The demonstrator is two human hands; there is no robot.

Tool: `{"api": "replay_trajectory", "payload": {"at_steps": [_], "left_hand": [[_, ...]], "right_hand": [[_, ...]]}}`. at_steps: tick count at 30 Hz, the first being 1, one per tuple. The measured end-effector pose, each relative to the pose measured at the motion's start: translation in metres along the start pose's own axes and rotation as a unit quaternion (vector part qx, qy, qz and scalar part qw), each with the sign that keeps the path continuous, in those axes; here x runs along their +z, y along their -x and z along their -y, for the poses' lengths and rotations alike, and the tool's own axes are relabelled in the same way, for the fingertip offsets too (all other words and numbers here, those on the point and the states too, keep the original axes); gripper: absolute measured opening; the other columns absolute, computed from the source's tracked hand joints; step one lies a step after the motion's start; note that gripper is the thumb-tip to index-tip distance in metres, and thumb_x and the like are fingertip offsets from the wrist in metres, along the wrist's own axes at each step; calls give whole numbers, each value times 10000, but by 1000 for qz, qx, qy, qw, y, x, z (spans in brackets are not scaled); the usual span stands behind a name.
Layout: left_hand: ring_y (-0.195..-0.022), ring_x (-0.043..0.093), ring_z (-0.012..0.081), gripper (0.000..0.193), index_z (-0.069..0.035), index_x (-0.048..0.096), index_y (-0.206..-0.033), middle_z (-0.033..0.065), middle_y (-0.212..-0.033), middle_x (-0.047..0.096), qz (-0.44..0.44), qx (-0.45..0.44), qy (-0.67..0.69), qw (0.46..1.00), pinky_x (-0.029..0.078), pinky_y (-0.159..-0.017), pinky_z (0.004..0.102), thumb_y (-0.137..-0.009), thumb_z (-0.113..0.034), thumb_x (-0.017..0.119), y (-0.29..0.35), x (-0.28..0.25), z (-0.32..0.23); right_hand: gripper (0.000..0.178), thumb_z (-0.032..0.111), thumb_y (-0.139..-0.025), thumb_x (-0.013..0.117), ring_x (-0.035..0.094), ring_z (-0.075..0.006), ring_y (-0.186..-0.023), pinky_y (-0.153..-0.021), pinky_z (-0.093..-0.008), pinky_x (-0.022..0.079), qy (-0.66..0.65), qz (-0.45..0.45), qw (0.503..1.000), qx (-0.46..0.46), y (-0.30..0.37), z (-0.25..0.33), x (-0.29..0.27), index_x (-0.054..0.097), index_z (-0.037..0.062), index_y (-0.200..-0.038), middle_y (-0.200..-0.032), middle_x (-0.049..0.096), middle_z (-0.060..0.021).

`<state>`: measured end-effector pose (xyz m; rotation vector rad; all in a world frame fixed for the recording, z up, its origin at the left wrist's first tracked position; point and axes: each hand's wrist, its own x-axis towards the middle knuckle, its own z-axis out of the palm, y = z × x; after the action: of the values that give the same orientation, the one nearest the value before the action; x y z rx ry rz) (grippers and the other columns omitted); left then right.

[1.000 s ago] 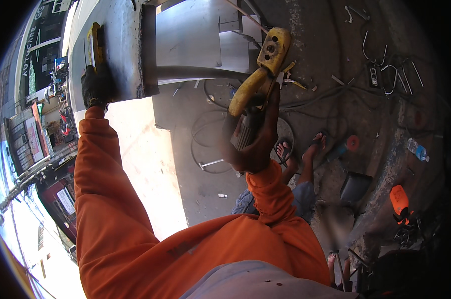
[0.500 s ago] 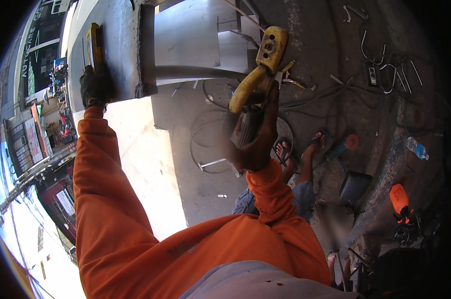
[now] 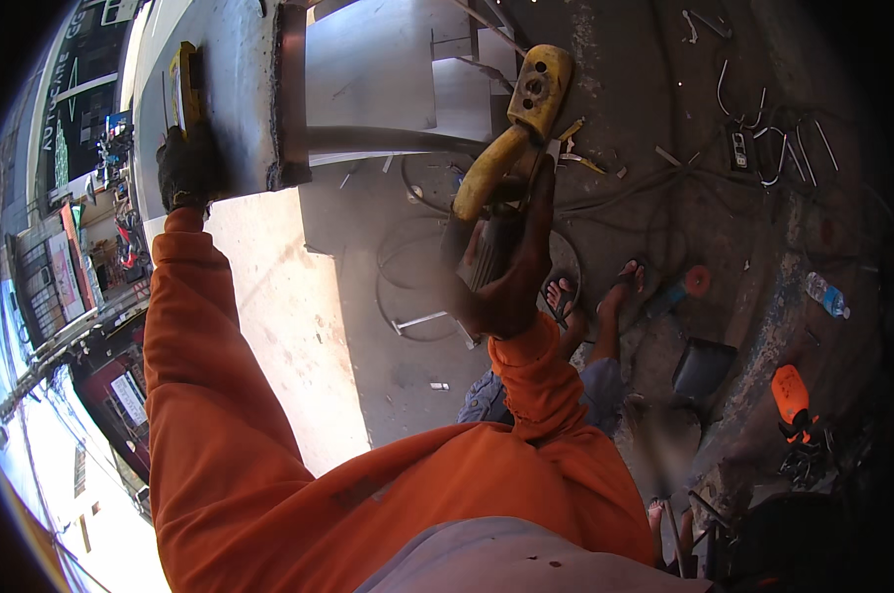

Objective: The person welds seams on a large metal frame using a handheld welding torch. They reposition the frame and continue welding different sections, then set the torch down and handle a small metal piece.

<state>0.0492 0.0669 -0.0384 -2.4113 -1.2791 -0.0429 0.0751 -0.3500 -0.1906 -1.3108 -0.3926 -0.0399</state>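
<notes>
My left hand point(image 3: 186, 170), in a dark glove, is closed round the lower end of a yellow tool point(image 3: 184, 84). A thin rod shows beside this tool, over a grey metal panel point(image 3: 240, 104) with a rough dark edge. To the right, my bare right hand point(image 3: 514, 282) wraps round the dark ribbed grip of a yellow-and-black tool point(image 3: 487, 178). That tool has a curved yellow handle and a blocky yellow end with several holes. Its exact kind cannot be made out. Behind it a thick dark bar or tube point(image 3: 398, 141) runs toward the panel.
Feet in sandals point(image 3: 620, 282) stand on the floor below. Cables point(image 3: 645, 188), bent metal rods point(image 3: 788, 153), a plastic bottle point(image 3: 826, 295), a dark box point(image 3: 704, 368) and an orange object point(image 3: 791, 395) lie to the right. Pale metal sheets point(image 3: 368, 79) are at the top.
The metal panel's lower edge sits slightly lower in the picture, and its dark edge looks redder. Both hands keep their hold with only slight upward shifts.
</notes>
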Motion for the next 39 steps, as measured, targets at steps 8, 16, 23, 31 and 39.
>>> {"api": "replay_trajectory", "payload": {"at_steps": [8,16,23,31,39], "left_hand": [[-1148,594,519,682,7,600,-1268,340,-1210,628,9,7,8,1000,467,-984,566,-982,-587,425,5,-4,-1],[-1169,589,514,655,-19,613,-1270,330,-1241,616,6,-2,9,1000,469,-998,556,-983,-575,422,4,-4,-1],[-1144,596,518,688,1,598,-1266,336,-1204,635,0,6,11,1000,470,-968,569,-987,-605,428,7,-5,-3],[-1178,582,517,665,0,603,-1284,350,-1248,606,10,-3,13,1000,460,-1016,551,-988,-570,429,5,-7,-4],[-1158,585,529,657,8,616,-1237,353,-1200,625,11,8,24,1000,461,-991,572,-986,-572,438,7,-8,-5]], "right_hand": [[1286,415,-663,807,573,-134,-738,-586,-252,478,-28,-27,999,28,-5,3,0,63,-72,-1591,-1173,603,-177],[1239,354,-663,773,533,-153,-788,-664,-281,449,-43,-10,998,51,-5,4,-1,74,-82,-1587,-1167,586,-180],[1289,405,-651,810,551,-116,-701,-575,-258,468,-34,6,997,65,-1,-1,-3,69,-76,-1591,-1156,618,-180],[1265,387,-666,809,588,-158,-809,-625,-274,505,-7,-23,999,-24,-4,-12,2,82,-87,-1585,-1329,545,-248],[1085,180,-717,689,542,-290,-1150,-960,-361,440,-57,-17,998,35,-6,5,-1,91,-96,-1580,-1412,476,-275]]}}
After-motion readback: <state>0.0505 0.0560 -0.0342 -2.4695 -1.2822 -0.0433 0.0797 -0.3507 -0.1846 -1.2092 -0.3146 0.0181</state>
